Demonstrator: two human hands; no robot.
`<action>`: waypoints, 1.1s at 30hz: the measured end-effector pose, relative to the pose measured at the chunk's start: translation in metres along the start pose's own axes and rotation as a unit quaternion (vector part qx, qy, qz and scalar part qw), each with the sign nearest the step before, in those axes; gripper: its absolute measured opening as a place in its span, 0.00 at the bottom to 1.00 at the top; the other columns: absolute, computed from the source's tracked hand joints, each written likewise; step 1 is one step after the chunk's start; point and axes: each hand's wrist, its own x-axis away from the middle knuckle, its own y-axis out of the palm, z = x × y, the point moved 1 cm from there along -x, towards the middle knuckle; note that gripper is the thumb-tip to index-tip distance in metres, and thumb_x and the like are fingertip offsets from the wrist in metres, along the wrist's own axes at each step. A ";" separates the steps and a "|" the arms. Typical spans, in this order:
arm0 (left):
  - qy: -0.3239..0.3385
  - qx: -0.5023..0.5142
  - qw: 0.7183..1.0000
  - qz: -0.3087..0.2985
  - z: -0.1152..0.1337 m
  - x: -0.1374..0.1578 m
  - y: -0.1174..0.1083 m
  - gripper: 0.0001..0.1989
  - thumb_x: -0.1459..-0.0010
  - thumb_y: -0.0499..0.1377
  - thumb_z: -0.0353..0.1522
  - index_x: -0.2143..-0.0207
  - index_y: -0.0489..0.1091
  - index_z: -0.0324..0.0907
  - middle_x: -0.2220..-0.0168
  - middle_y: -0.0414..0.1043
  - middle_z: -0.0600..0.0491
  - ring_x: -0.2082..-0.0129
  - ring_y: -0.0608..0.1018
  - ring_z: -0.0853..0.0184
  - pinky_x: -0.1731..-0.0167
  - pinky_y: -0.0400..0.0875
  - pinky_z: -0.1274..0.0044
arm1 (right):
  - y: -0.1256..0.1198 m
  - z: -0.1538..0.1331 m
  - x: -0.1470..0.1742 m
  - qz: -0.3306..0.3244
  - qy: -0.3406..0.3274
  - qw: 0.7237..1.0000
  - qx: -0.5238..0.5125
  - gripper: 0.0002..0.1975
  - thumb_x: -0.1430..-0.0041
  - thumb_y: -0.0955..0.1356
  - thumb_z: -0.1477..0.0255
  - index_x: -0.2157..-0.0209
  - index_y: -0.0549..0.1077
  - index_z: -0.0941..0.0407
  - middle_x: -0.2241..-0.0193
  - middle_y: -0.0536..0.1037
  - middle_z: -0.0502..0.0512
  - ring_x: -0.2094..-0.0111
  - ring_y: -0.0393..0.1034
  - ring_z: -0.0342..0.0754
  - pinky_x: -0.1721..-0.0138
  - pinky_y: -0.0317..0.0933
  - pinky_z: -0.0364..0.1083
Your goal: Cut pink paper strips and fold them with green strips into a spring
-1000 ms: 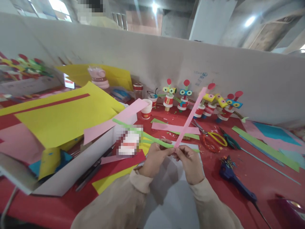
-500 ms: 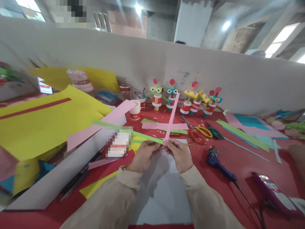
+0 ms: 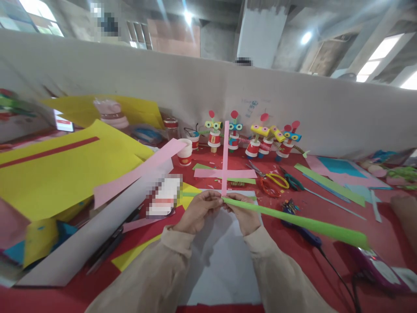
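My left hand (image 3: pixel 202 209) and my right hand (image 3: pixel 243 213) meet over a white sheet (image 3: pixel 224 269), fingers pinched at the joined ends of two paper strips. The pink strip (image 3: pixel 225 152) points away from me toward the wall. From the same pinch the green strip (image 3: pixel 299 221) runs right, passing over my right hand and a blue glue gun (image 3: pixel 301 230). My fingertips partly hide the spot where the strips meet. Just beyond lie another pink strip (image 3: pixel 208 173) and a small striped folded-paper spring (image 3: pixel 237 184).
Several paper-cup figures (image 3: pixel 253 148) stand along the wall. Scissors (image 3: pixel 276 179) and green-handled pliers (image 3: pixel 293 180) lie ahead to the right, a purple device (image 3: pixel 374 265) nearer. At left are yellow sheets (image 3: pixel 65 174) and a white roll (image 3: pixel 97 234). Another person's hand (image 3: pixel 404 217) shows at right.
The green strip has swung from the left side over to the right, across my right hand. The pink strip has turned from leaning right to nearly straight. Both hands keep their pinch.
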 end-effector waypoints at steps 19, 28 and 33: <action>0.001 -0.010 1.000 -0.007 0.005 0.001 0.002 0.12 0.62 0.68 0.34 0.76 0.70 0.38 0.79 0.70 0.55 0.77 0.72 0.72 0.74 0.63 0.79 | 0.002 -0.002 0.002 -0.013 0.028 0.999 -0.011 0.10 0.62 0.73 0.65 0.78 0.77 0.57 0.85 0.73 0.49 0.81 0.63 0.41 0.78 0.56 0.41; 0.098 -0.061 0.992 0.058 0.004 -0.001 0.006 0.10 0.59 0.66 0.34 0.74 0.71 0.39 0.78 0.70 0.56 0.77 0.71 0.72 0.73 0.64 0.79 | 0.007 -0.010 0.007 -0.048 0.014 0.998 -0.036 0.05 0.60 0.72 0.70 0.75 0.77 0.54 0.77 0.77 0.50 0.74 0.68 0.45 0.69 0.62 0.44; 0.143 -0.020 0.984 0.105 0.004 0.000 0.009 0.11 0.61 0.67 0.31 0.73 0.70 0.39 0.77 0.71 0.56 0.76 0.71 0.73 0.72 0.65 0.79 | 0.012 -0.008 0.009 -0.031 -0.003 0.996 -0.085 0.07 0.60 0.74 0.68 0.75 0.77 0.54 0.76 0.77 0.50 0.73 0.68 0.45 0.68 0.63 0.45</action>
